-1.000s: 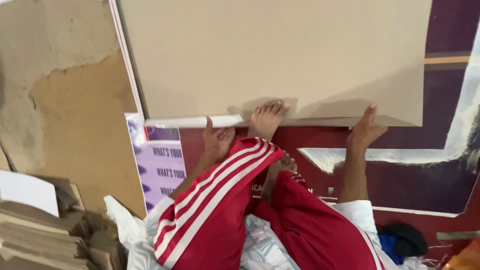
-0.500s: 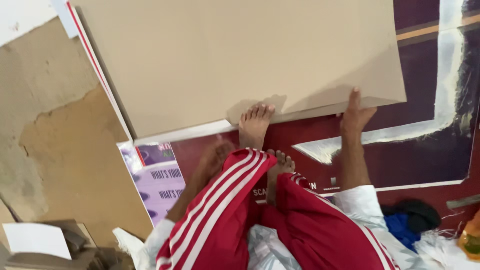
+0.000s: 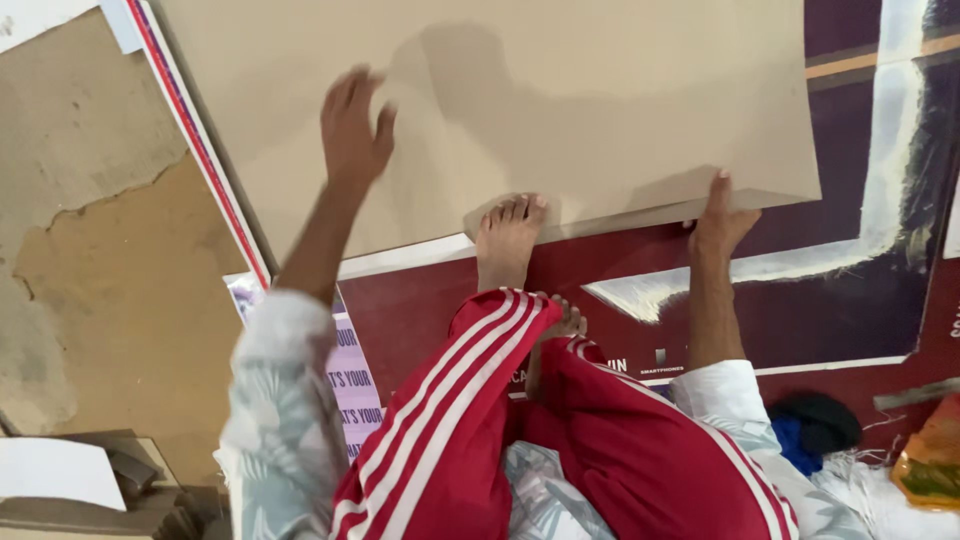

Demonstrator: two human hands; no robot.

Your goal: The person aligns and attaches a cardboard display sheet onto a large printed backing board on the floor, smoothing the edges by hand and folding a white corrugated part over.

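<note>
Patchy, worn tan floor under soft, even light

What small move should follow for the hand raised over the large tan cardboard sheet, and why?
Probably lower the left hand flat onto the large tan cardboard sheet. It hovers open above the board, while the right hand grips the near edge and a bare foot presses that edge, so the far part is unheld.

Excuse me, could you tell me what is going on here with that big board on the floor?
A person sitting on the floor in red striped trousers is handling a large tan cardboard sheet. The right hand grips its near edge, a bare foot rests at that edge, and the left hand is spread open over the sheet's surface. The sheet lies over a dark red printed banner.
</note>
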